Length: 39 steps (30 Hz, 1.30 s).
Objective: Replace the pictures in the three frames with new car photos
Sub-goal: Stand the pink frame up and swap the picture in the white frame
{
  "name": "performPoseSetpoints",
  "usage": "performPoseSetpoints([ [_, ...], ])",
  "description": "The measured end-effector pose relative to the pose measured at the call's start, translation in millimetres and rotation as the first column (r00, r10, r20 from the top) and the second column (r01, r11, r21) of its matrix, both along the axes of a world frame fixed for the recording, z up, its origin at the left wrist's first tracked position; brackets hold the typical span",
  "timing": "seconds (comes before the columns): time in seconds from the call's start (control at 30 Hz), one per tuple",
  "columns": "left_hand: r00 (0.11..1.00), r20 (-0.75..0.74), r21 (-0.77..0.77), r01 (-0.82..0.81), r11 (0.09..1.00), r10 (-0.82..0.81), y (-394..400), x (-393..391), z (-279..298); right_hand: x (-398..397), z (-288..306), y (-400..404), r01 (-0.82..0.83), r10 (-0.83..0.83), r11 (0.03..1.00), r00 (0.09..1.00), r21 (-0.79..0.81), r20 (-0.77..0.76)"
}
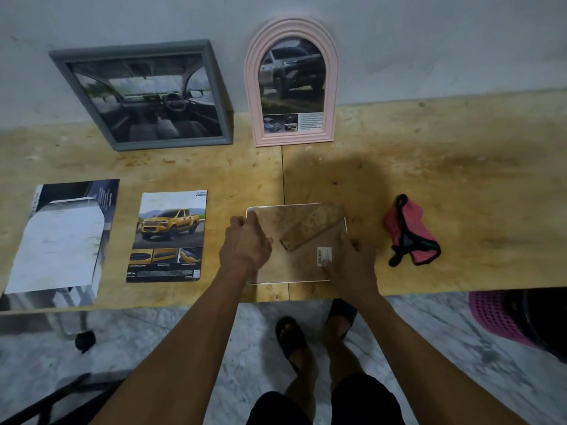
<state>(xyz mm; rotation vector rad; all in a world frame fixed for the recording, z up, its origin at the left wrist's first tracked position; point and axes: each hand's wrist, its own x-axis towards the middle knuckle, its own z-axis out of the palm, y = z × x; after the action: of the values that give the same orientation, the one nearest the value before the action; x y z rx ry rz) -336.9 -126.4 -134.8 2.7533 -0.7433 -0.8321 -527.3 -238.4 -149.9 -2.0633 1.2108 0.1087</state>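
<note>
While the frame (294,240) lies face-down, left hand (245,243) and right hand (352,265) grip it.

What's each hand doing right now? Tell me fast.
Left hand: grips the left edge of the face-down frame.
Right hand: grips the frame's lower right edge.

1. The square frame (141,95) is grey, its photo dark grey
2. The arched frame (291,82) is pale pink
3. The face-down frame (294,243) shows a mottled brown back with a white rim
4. The loose photo (170,236) shows a yellow pickup
5. The cloth (411,231) is pink, edged black
6. The table (460,179) is blotchy yellow-tan
7. The basket (497,317) is magenta
</note>
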Motion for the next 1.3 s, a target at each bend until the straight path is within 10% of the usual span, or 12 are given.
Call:
performPoseSetpoints([
  [0.73,0.842,-0.313,-0.136,-0.497,0.857,0.438,-18.2,36.0,8.2,0.6,3.5,-5.6,-0.004,0.004,1.0,1.0,-0.006,-0.009],
  [1.3,0.778,-0.428,-0.102,-0.548,0.83,0.461,34.9,5.1,-4.4,-5.8,13.0,-12.9,-0.029,0.027,0.997,0.999,0.069,0.034],
])
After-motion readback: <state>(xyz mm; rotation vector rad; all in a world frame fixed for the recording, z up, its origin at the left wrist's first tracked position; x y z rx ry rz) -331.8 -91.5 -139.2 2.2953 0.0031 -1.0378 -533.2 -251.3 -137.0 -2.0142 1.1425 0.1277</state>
